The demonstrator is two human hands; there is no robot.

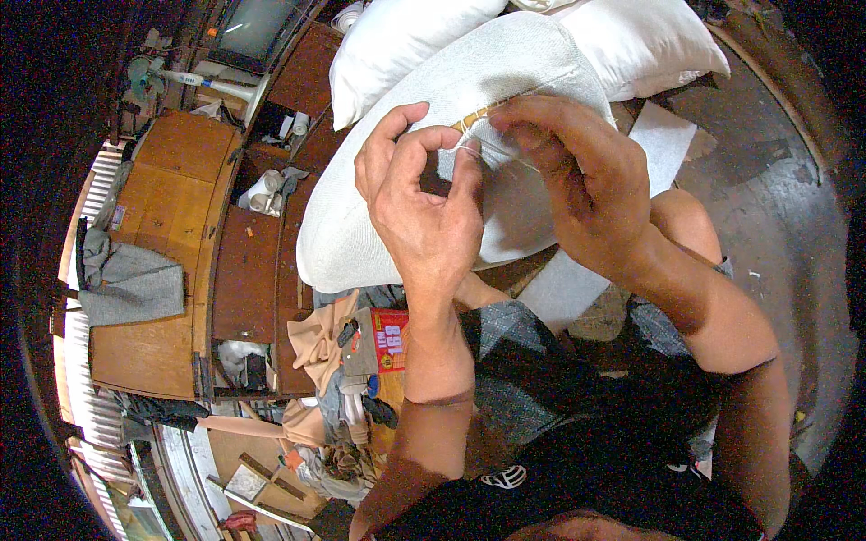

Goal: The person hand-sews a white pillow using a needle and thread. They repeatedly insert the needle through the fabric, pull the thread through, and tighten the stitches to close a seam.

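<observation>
A large grey-white cushion [361, 207] lies in front of me, with a seam running along its upper side. Over it, my left hand [424, 185] pinches a thin white thread [466, 135] between thumb and index finger, its other fingers curled. A short yellowish strip [475, 117] shows at the seam, between my two hands. Close by on the right, my right hand [586, 176] has its fingers bent and drawn together near the strip's end. Whatever its fingertips hold is hidden by the fingers and by shadow.
White stuffed pillows [645, 45] lie beyond the cushion. A wooden cabinet [162, 207] with a grey cloth [135, 279] over it stands at left. Beside my left forearm are a red packet [390, 338] and piled fabric [320, 338]. A pale sheet [564, 288] lies near my legs.
</observation>
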